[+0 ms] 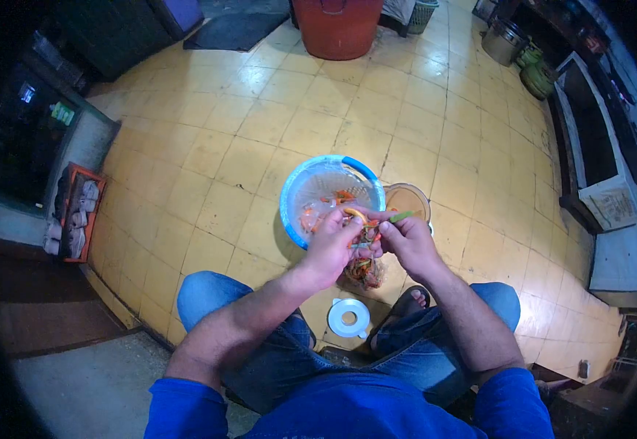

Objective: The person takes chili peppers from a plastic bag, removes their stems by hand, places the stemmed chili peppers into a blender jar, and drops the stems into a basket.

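Over the near rim of a blue-rimmed basket point(289, 186), my two hands are close together with their fingers bent. My left hand point(327, 247) pinches a curved yellow-orange chilli point(356, 214). Between the thumb and fingers of my right hand point(413, 245) is a green piece point(401, 216), which looks like a chilli's end; whether the two join is hidden. More thin red and green pieces show between the palms. Just below my hands lies a bunch of reddish-green chillies point(363, 274). Orange and red pieces point(339, 197) lie inside the basket.
A round tan container point(408, 197) stands right of the basket. Between my feet lies a white ring-shaped object point(348, 317). Farther off are a large red tub point(339, 33), an orange shoe rack point(77, 212), a metal pot point(503, 42) and a green gas cylinder point(538, 78).
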Available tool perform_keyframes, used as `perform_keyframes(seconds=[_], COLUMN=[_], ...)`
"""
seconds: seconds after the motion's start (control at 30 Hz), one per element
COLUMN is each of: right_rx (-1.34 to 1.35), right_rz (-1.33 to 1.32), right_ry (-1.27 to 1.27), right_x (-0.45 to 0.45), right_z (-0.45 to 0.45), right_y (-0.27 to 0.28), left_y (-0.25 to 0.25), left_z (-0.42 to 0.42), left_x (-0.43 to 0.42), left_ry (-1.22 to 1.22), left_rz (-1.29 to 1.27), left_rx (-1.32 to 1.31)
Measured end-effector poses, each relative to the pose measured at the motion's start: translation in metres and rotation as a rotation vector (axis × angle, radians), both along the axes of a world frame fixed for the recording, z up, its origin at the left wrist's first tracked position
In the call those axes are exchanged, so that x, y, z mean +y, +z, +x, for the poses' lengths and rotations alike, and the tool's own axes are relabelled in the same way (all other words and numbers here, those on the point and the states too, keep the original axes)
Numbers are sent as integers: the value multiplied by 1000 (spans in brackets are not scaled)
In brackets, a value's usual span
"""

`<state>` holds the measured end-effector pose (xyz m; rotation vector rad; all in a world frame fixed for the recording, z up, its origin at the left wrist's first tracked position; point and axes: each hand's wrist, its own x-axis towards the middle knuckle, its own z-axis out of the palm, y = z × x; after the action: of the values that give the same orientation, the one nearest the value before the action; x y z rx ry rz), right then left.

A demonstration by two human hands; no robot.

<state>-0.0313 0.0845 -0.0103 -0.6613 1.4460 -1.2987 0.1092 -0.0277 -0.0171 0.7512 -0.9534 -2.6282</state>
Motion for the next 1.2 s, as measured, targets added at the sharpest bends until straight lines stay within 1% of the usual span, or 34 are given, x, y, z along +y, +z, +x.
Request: perform_keyframes(seconds=[0.03,0.1,0.2,0.3,0.33,0.37,0.4,0.43,0.47,0.5,0.53,0.57,0.6,0.73,0.77,0.8,0.83,0.9,0.93,0.97,1.0,1.03,1.07,1.1,1.17,1.2], right_rx=[-24,-49,-43,-33,6,44,44,143,242,243,452,661,662,799,853,853,895,937,956,973,976,943,910,910,746,804], right_rz=[-25,-50,-26,27,65,104,103,173,242,242,180,115,115,134,127,127,87,46,-65,-177,-179,-183,-188,-189,101,152], right_ry=[-41,-82,-79,-21,46,114,115,171,227,229,290,351,352,404,424,423,449,475,446,416,417,339,261,261,167,145], right_x=[-1,-1,0,1,2,2,3,4,4,4,4,4,5,6,6,7,7,7,7,6,5,2,-1,-5,-16,-22], right_z=[1,2,0,-4,-7,-8,-8,-9,-8,-8,-7,-6,-4,4,5,5,5,6,7,8,9,9,10,10,6,4], right_y=[1,2,5,8,9,9,8,7,7,9,12,14,13,18,21,25,28,27,20,14,8,2,1,1,3,8], left_y=[0,-1,0,1,1,0,0,-1,-2,-3,-4,-5,-7,-12,-5,-1,-2,-5,-5,-4,-3,-1,3,6,7,6], left_z=[-1,-1,4,9,9,9,8,8,7,5,3,0,-2,0,1,3,3,4,5,5,4,3,2,2,4,5], left_x=[-1,-4,-12,-16,-16,-16,-16,-14,-12,-9,-7,-4,-3,-1,-3,-5,-7,-11,-15,-20,-25,-30,-34,-37,-42,-46], left_ry=[0,69,22,30,31,24,16,17,-21,-59,-57,-53,-47,-74,-125,-175,-176,-194,-194,-159,-124,-121,-24,68,108,120], left_rz=[1,165,234,202,203,171,138,138,-60,-258,-257,-534,-810,-752,-623,-494,-495,-382,-383,-294,-206,-208,-183,-155,-180,-170], left_rx=[-1,-51,-60,-51,-51,-81,-110,-110,-148,-184,-184,-133,-79,-66,-107,-148,-147,-250,-249,-255,-259,-256,-245,-236,-225,-231])
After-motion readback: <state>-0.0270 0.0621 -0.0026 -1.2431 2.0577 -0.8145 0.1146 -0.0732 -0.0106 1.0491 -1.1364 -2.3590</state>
